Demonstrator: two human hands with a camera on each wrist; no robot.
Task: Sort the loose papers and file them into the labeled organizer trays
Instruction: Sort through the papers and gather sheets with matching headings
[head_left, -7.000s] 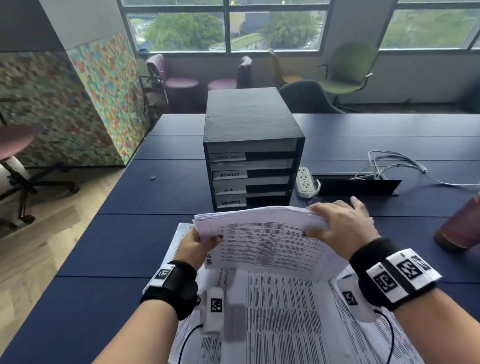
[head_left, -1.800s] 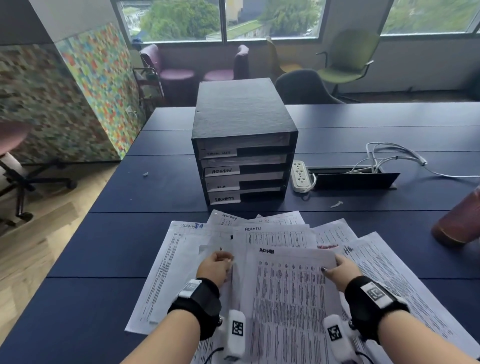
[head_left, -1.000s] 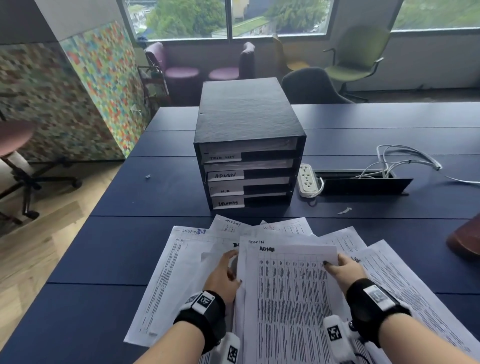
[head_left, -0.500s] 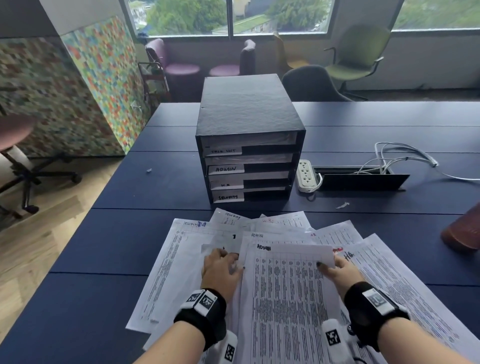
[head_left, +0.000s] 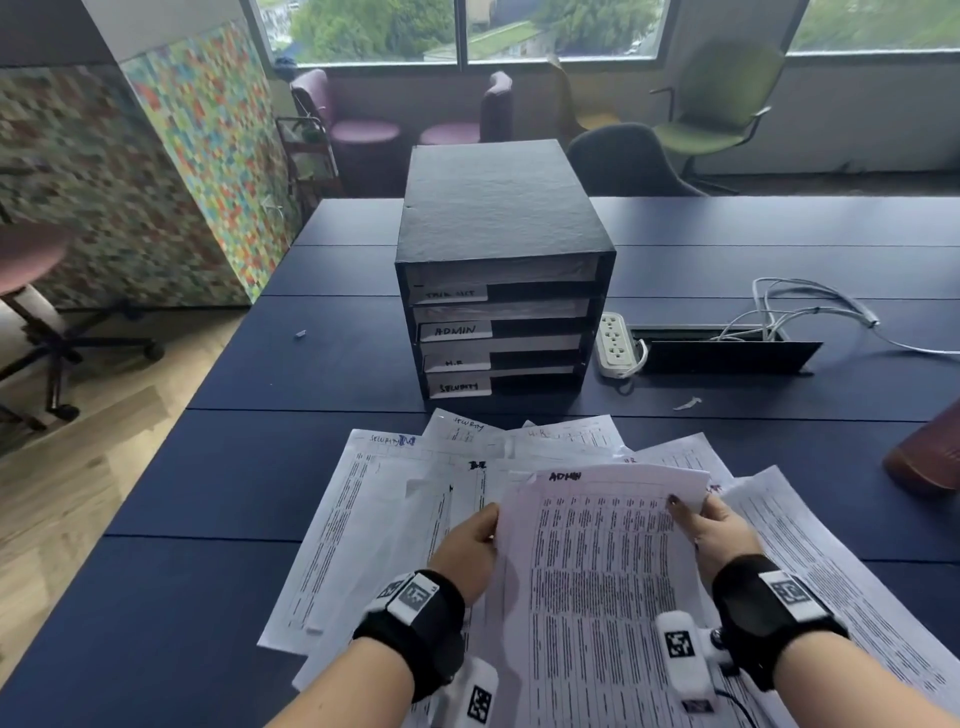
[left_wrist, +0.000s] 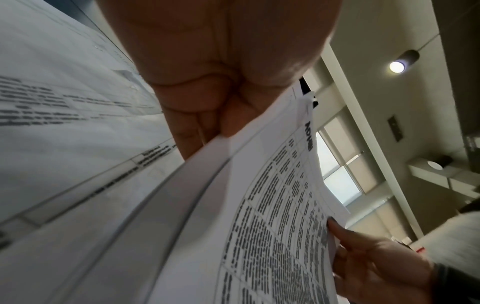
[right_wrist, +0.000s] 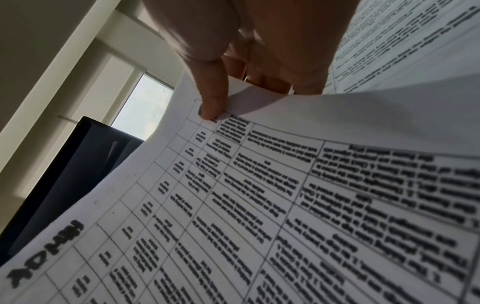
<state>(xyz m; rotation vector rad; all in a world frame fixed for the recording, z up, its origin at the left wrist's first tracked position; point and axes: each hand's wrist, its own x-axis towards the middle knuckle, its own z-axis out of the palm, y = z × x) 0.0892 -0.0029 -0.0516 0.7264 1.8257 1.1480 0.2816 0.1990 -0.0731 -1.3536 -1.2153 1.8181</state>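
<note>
ADMIN sheet (head_left: 597, 561), white, dense printed table, apparently several pages, edges pinched

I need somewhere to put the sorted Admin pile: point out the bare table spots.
Bare blue table left of the organizer; more behind the power strip and cables. Crowded: the fanned papers before the organizer, under both hands.

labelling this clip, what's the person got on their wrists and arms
Both forearms are bare, no sleeves. The left hand and right hand each have a wide black wristband bearing white square-code tags. A small white camera unit with its own code tag hangs below each wrist, trailing a thin black cable. Fingernails are dark-painted.
</note>
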